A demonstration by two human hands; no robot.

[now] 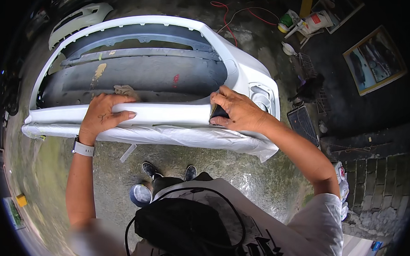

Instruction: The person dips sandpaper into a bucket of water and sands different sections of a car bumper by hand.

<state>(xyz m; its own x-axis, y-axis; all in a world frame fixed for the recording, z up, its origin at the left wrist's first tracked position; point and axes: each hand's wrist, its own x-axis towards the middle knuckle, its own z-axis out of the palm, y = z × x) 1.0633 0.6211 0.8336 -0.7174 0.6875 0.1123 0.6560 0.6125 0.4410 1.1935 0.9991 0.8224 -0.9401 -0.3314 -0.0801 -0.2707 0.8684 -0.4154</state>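
Observation:
A white car bumper (164,113) lies across in front of me, its large opening facing up. My left hand (106,112) grips the near edge on the left, fingers over the top and thumb along the front face. At the right part of the same edge, my right hand (235,108) is closed around a dark piece of sandpaper (219,112) pressed to the white surface; much of it is hidden by the fingers. A crumpled tan cloth (125,92) sits just beyond my left fingers. White plastic wrap (168,134) covers the support under the near edge.
A bucket (140,195) stands by my feet on the wet-looking floor. Another bumper (79,22) lies at the far left. A red hose (227,19) and several containers (315,22) are at the far right, near a framed picture (375,61). Grey blocks (376,181) are stacked at right.

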